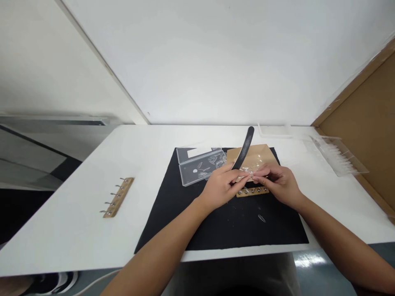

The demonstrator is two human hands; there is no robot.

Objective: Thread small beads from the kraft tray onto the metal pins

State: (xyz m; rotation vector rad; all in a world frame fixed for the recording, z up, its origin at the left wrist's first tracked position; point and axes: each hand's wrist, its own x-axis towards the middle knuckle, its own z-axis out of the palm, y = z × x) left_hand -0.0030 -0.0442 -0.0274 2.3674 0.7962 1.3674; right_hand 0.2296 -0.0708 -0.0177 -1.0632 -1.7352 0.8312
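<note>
Over a brown paper sheet (pixel 266 153) with small white pieces on it, my two hands meet at the fingertips. My left hand (pixel 222 183) is closed, with a curved black nail file (pixel 246 148) standing up from it. My right hand (pixel 279 183) pinches at the same spot; the small thing between the fingertips is too tiny to name. Just below the fingers lies a wooden strip with metal clips (pixel 253 192). An open clear plastic case (pixel 191 174) holding clear nail-tip shapes is left of the paper. One clear tip (pixel 261 218) lies alone on the black mat (pixel 222 234).
A second wooden clip strip (pixel 119 198) lies on the white table (pixel 83 230) at the left. Clear trays, one with a row of clear pieces (pixel 338 158), stand at the right near a cardboard panel (pixel 367 123). A shoe shows below the table's left edge.
</note>
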